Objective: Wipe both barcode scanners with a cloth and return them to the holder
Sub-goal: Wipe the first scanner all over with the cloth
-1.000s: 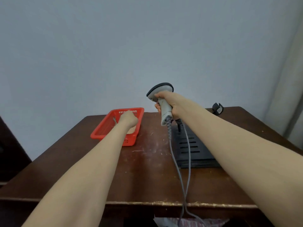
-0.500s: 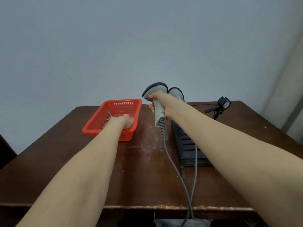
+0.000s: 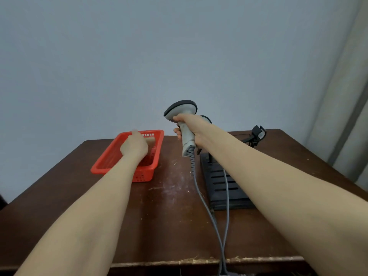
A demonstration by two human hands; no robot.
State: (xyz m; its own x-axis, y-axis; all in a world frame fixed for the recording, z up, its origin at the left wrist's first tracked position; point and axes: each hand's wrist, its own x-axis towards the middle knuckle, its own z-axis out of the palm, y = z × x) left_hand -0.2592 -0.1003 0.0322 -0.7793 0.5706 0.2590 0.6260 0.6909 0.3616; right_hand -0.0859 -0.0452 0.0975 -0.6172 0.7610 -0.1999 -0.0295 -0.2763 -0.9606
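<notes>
At frame centre my right hand (image 3: 194,129) grips the scanner (image 3: 184,124) aloft; my blurred left hand (image 3: 135,147), grip unreadable, reaches into the red basket (image 3: 111,162). The trailing cable (image 3: 201,196) could snag the holder (image 3: 225,184).

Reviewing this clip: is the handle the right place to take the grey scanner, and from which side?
Probably yes. The right hand wraps the grey scanner around its slim handle from the person's side, below the wide head. That leaves the head exposed for wiping, and the cable hangs clear from the butt.
</notes>
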